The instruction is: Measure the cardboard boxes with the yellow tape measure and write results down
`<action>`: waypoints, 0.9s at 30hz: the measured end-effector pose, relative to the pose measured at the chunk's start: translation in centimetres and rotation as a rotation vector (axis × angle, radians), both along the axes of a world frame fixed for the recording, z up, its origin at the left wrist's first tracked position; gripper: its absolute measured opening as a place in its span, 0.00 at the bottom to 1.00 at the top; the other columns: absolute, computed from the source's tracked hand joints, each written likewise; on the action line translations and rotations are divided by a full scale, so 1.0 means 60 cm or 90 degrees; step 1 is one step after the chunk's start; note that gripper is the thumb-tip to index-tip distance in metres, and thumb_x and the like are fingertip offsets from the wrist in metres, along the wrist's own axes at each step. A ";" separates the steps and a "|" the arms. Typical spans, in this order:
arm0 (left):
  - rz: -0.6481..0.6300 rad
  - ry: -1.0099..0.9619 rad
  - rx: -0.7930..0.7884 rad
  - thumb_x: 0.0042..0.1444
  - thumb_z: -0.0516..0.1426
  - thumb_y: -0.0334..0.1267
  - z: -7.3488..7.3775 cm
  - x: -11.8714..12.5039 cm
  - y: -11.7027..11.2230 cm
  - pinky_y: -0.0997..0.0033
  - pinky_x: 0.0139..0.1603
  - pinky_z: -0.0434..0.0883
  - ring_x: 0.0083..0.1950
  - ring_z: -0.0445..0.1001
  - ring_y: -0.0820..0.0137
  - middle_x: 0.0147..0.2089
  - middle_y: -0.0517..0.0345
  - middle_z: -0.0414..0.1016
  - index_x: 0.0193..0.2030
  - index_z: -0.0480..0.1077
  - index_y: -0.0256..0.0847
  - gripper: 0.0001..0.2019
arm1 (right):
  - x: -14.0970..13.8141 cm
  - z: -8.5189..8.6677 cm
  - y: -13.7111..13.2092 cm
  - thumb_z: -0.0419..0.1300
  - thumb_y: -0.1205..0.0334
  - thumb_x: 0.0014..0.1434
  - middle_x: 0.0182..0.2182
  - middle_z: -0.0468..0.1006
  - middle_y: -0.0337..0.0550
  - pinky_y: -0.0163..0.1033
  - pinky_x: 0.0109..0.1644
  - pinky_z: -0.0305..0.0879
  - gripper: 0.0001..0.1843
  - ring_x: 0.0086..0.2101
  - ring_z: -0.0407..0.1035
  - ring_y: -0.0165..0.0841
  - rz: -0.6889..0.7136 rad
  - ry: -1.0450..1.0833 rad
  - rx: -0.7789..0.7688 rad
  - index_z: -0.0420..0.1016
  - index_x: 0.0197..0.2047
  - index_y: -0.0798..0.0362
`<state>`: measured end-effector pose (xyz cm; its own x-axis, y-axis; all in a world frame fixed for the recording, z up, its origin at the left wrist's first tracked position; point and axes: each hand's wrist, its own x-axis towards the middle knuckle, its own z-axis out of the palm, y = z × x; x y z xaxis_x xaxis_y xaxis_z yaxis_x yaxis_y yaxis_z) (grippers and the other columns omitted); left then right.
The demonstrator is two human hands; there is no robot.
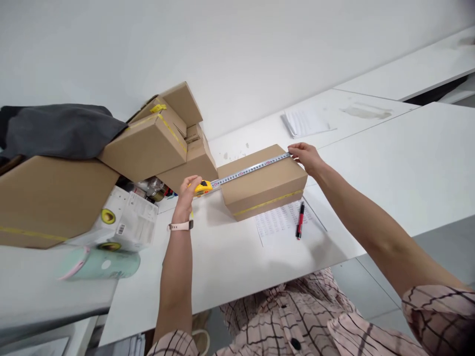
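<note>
A brown cardboard box [265, 185] with a strip of yellow tape along its side sits on the white table, partly over a printed sheet [270, 230]. Across its top lies the pulled-out blade of a tape measure [203, 187]. My left hand [188, 190], with a watch on the wrist, grips the yellow case just off the box's left end. At the right end, my right hand [305, 154] pinches the blade's tip against the box edge. A red and black marker [300, 221] rests on the sheet in front of the box.
Several cardboard boxes [148, 143] are piled at the left, with dark cloth [67, 131] over them. Below are a white carton with avocado pictures [128, 217] and a mint-green bottle [111, 264]. A stack of papers [306, 122] lies near the wall.
</note>
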<state>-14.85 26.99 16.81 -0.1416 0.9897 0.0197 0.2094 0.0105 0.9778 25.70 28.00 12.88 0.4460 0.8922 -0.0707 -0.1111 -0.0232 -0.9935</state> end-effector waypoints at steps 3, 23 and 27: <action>-0.024 0.014 -0.003 0.42 0.68 0.56 0.000 0.015 0.004 0.72 0.34 0.70 0.36 0.75 0.68 0.39 0.56 0.77 0.46 0.73 0.40 0.28 | -0.015 0.000 -0.013 0.71 0.63 0.51 0.36 0.78 0.40 0.34 0.33 0.68 0.12 0.32 0.70 0.29 0.054 0.000 -0.038 0.76 0.39 0.52; -0.069 0.062 -0.015 0.45 0.65 0.54 0.011 0.040 0.007 0.68 0.40 0.68 0.42 0.76 0.64 0.40 0.55 0.80 0.41 0.77 0.41 0.21 | -0.026 0.015 -0.041 0.59 0.59 0.64 0.39 0.83 0.44 0.44 0.40 0.77 0.15 0.35 0.78 0.39 0.315 0.272 -0.084 0.75 0.53 0.49; -0.085 0.079 -0.020 0.46 0.64 0.53 0.018 0.032 -0.003 0.69 0.38 0.68 0.42 0.75 0.64 0.42 0.54 0.79 0.40 0.77 0.41 0.20 | -0.026 0.014 -0.036 0.62 0.58 0.62 0.36 0.83 0.44 0.42 0.36 0.77 0.13 0.32 0.77 0.38 0.304 0.235 -0.091 0.76 0.50 0.50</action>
